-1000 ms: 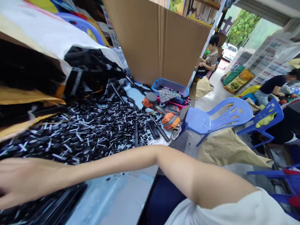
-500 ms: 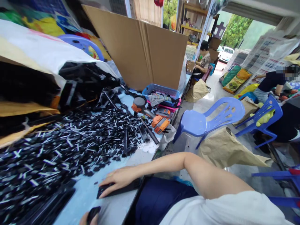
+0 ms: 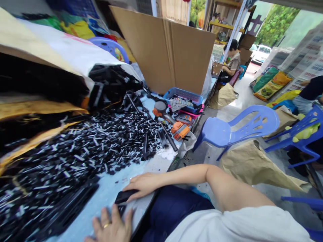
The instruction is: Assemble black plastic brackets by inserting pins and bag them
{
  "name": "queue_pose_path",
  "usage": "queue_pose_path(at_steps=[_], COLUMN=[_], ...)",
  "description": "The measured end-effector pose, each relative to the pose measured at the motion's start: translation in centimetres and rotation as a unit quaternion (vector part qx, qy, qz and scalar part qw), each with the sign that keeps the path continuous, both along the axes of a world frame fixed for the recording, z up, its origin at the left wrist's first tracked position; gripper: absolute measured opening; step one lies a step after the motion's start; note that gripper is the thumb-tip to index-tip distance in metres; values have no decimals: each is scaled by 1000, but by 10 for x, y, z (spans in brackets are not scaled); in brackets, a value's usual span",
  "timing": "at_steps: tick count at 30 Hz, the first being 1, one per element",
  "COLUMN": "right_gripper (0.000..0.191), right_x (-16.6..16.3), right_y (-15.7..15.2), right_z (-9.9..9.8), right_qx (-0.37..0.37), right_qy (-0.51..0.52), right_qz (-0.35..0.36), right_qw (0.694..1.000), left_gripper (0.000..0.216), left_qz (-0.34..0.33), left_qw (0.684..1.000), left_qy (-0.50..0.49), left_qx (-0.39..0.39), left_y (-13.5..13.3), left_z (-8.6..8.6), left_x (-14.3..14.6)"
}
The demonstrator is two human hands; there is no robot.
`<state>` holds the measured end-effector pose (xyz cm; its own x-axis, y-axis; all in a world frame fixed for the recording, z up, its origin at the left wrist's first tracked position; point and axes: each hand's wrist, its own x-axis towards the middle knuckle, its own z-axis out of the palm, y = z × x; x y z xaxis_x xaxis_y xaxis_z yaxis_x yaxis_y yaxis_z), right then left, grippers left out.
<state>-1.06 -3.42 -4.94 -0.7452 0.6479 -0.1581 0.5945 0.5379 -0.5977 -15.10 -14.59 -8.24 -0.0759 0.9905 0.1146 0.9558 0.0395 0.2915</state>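
Observation:
On the pale edge of the table, my right hand [image 3: 143, 184] grips a long black plastic part [image 3: 124, 196], thumb on the near side and fingers over the top. My left hand [image 3: 113, 228], with a ring on one finger, is spread beside the near end of that part, partly blurred. Nothing shows between its fingers. A wide heap of small black pieces and pale strips [image 3: 83, 144] covers the table beyond both hands. Several long black parts [image 3: 68, 208] lie together left of my left hand.
An orange and grey power tool [image 3: 168, 117] lies near a blue basket [image 3: 183, 95]. A cardboard sheet [image 3: 164, 50] stands behind. Large bags [image 3: 58, 43] spill black parts at left. A blue chair [image 3: 227, 131] and brown paper [image 3: 252, 161] are on the floor. Two people sit farther off.
My left hand held a small black piece; now its fingers are spread and it has come farther into view, near the long part. The right hand stays on that part. The view has shifted left.

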Motion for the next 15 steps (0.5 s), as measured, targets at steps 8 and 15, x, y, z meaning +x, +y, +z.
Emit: queue_pose_path(at_steps=[8, 15], right_gripper=[22, 26], right_x=[3, 1], right_y=[-1, 4], right_z=[22, 21], right_qx=[-402, -502], right_qy=[226, 269], right_qz=[-209, -243], right_qw=[862, 785], left_gripper=[51, 30], left_qz=[-2, 49], left_qw=[997, 953], left_qy=[-71, -282], left_qx=[31, 97], left_y=[8, 7], left_z=[-13, -1], left_x=[-6, -21])
